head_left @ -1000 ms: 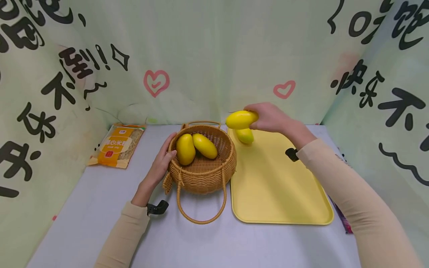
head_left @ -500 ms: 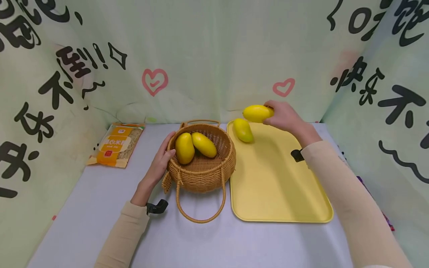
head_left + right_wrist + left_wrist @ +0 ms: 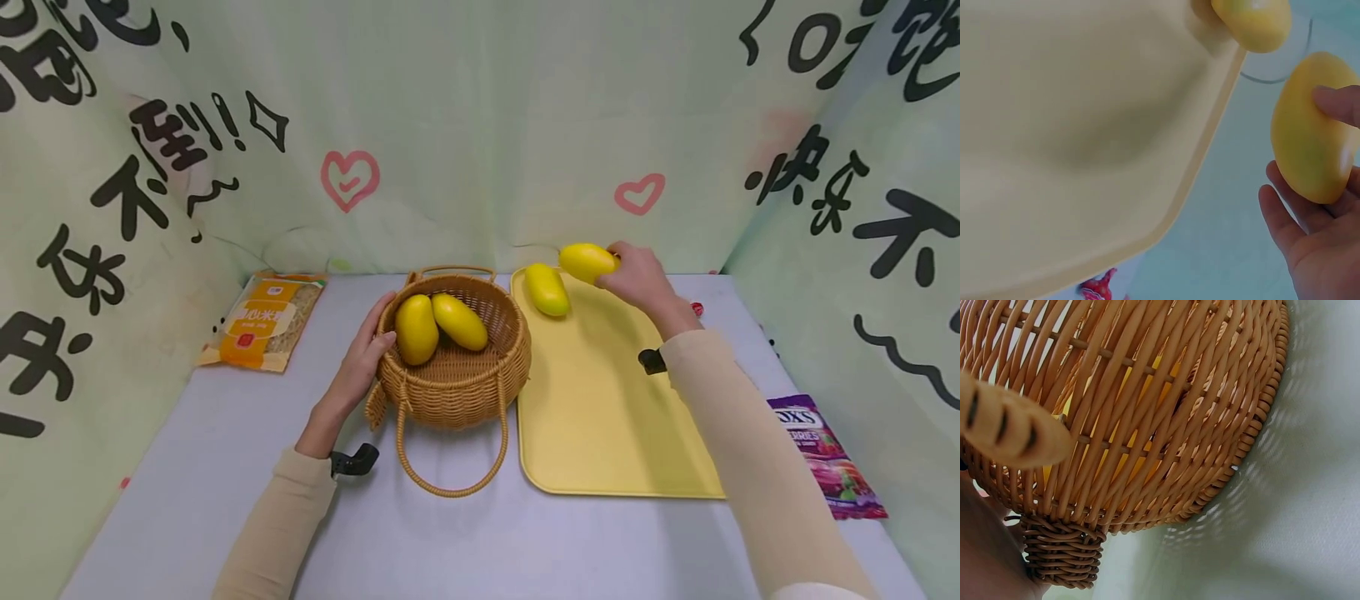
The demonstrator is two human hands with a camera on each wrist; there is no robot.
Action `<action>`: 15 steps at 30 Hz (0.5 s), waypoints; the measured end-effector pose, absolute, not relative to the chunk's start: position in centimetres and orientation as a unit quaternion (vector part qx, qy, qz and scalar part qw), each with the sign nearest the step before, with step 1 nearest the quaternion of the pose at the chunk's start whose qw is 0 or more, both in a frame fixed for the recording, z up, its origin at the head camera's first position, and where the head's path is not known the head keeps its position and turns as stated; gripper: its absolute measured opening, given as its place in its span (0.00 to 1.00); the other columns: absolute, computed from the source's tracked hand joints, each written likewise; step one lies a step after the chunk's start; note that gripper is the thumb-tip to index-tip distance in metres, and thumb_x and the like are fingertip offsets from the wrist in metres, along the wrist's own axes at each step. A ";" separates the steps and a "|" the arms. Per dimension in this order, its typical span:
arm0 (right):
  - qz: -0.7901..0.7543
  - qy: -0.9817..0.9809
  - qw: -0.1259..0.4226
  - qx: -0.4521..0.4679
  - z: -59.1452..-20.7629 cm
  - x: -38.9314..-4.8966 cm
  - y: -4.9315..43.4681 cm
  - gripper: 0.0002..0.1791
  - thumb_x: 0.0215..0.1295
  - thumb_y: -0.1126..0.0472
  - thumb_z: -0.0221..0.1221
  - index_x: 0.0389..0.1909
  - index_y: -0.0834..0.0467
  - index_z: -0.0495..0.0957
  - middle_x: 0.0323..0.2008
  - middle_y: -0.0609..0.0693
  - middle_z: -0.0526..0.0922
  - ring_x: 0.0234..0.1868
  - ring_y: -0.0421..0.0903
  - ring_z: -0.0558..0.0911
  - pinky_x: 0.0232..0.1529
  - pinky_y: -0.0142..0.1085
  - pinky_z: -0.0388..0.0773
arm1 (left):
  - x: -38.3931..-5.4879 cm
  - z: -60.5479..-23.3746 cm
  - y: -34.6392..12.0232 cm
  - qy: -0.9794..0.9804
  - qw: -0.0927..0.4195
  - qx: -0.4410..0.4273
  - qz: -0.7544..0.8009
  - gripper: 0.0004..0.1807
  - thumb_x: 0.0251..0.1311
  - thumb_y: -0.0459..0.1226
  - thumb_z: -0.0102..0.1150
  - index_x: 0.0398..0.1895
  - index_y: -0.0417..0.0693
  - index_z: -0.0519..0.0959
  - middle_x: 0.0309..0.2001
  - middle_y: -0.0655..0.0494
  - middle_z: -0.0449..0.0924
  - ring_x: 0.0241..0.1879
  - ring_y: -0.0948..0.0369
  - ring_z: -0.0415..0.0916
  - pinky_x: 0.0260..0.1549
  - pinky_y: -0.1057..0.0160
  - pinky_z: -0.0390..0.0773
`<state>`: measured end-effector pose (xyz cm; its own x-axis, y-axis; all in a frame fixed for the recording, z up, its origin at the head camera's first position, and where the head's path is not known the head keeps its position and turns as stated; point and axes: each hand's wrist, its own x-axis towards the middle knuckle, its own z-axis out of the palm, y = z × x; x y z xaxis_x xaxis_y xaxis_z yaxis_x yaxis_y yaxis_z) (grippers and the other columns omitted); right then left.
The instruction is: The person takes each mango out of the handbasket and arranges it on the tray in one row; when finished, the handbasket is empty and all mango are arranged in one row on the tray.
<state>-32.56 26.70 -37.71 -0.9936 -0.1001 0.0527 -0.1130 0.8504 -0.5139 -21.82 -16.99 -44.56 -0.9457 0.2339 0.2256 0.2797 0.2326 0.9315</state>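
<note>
My right hand (image 3: pixel 640 275) grips a yellow mango (image 3: pixel 588 263) over the far part of the yellow tray (image 3: pixel 622 400). In the right wrist view the thumb lies across this mango (image 3: pixel 1313 140), with fingers beneath it. Beside it, a second mango (image 3: pixel 547 290) rests at the tray's far left corner. My left hand (image 3: pixel 363 354) holds the left rim of a brown wicker basket (image 3: pixel 450 404), its thumb over the edge. Inside the basket lie two more mangoes, one upright-looking (image 3: pixel 417 330) and one slanted (image 3: pixel 460 322). The left wrist view shows the woven basket side (image 3: pixel 1147 412), with yellow glimpsed through the gaps.
An orange food packet (image 3: pixel 262 323) lies at the back left of the white table. A purple packet (image 3: pixel 825 458) lies at the right, partly behind the right sleeve. The basket's looped handle (image 3: pixel 457 492) hangs toward the front. A curtain with writing surrounds the table.
My right hand has carried its mango rightward, away from the basket and over the tray, uncovering the mango at the tray corner. The left hand keeps its hold on the basket.
</note>
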 end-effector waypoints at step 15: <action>0.305 -0.952 -0.001 -0.038 -41.8 -32.5 26.6 0.38 0.62 0.50 0.58 0.68 0.67 0.64 0.60 0.67 0.73 0.51 0.61 0.72 0.59 0.56 0.71 | -20.6 -42.0 -16.5 -0.787 0.005 -0.158 -0.596 0.34 0.72 0.35 0.39 0.80 0.49 0.48 0.81 0.50 0.44 0.80 0.52 0.40 0.77 0.43 0.44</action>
